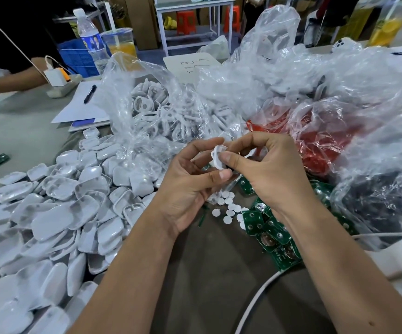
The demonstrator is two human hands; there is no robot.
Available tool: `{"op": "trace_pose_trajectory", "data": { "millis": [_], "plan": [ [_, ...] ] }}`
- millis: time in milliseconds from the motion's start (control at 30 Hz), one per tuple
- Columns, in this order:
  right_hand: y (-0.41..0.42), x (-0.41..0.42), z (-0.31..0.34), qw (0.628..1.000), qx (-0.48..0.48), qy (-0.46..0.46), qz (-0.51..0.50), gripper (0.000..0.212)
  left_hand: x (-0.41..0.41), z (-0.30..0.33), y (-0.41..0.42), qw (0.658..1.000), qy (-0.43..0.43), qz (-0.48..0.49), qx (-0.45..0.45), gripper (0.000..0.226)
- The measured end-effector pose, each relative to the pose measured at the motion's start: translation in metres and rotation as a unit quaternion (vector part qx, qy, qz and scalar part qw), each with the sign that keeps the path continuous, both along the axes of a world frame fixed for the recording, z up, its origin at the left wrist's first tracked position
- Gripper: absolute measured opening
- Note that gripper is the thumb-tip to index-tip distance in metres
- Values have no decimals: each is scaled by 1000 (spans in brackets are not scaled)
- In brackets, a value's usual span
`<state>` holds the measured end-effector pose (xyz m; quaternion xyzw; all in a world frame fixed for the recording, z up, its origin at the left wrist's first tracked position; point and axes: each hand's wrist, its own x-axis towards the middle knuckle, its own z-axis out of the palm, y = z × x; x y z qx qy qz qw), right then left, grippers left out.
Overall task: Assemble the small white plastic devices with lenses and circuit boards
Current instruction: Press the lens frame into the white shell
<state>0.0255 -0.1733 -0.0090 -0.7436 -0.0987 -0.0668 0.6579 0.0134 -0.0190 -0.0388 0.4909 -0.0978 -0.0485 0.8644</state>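
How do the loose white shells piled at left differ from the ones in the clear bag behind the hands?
The piled white shells lie loose on the table, mostly smooth domed backs up. The bagged white shells sit inside a clear plastic bag, many showing open, hollow sides with inner rims. The pile spreads wide and low; the bagged ones heap up, farther from the camera. Both are small, white, rounded plastic parts, like the one both hands are holding.

Two bare forearms, entering from bottom edge. No sleeves visible on either, uncovered up to frame edge. Bare left hand [190, 186] and bare right hand [265, 169]: no gloves, rings, watch or wristband. Fingernails short, unpainted. Small dark mole on right forearm, near lower right of frame. Nothing else of body or clothing in view.
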Motion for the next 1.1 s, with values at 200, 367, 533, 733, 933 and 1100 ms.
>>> {"op": "trace_pose_trajectory", "data": {
  "millis": [200,367,533,733,933,1100],
  "plan": [
    [-2,1,0,992,65,103,-13,31,1,-1,1,999,-13,-25,-14,46],
    [-2,2,0,975,129,180,21,36,1,-1,0,998,-6,-40,-38,46],
    [-6,0,6,962,194,179,70,28,-1,2,-2,992,17,-88,-93,47],
    [-8,2,10,968,213,126,43,12,-1,1,-3,987,24,-107,-117,46],
    [-8,3,8,988,149,13,27,15,1,0,0,983,27,-125,-131,45],
    [-8,3,8,987,156,34,26,18,0,2,0,981,36,-133,-140,40]
  ]
}}
